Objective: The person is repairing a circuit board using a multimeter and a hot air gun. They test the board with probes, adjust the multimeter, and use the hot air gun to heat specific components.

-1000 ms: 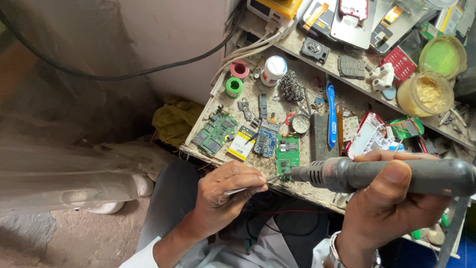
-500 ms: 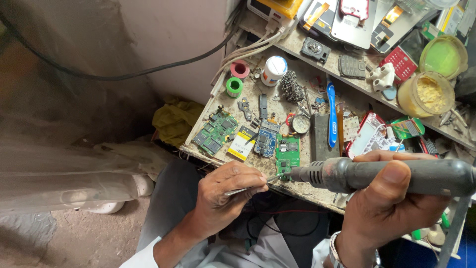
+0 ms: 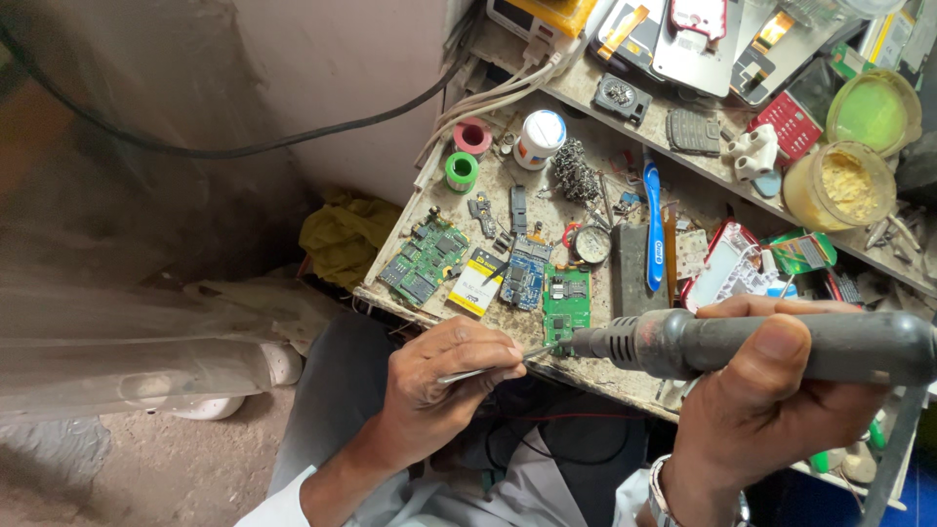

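Soldering is underway: right hand grips the soldering iron, left hand pinches tweezers at its tip (joint hidden); circuit boards wait on the desk.

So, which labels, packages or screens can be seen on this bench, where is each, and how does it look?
Yellow and white label card: flat rectangle, front edge, between green boards.
White tub: round, blue-edged lid label, back of bench.
Phone screen: pale grey rectangle, upper shelf.
Red and white package: flat, right of blue toothbrush.
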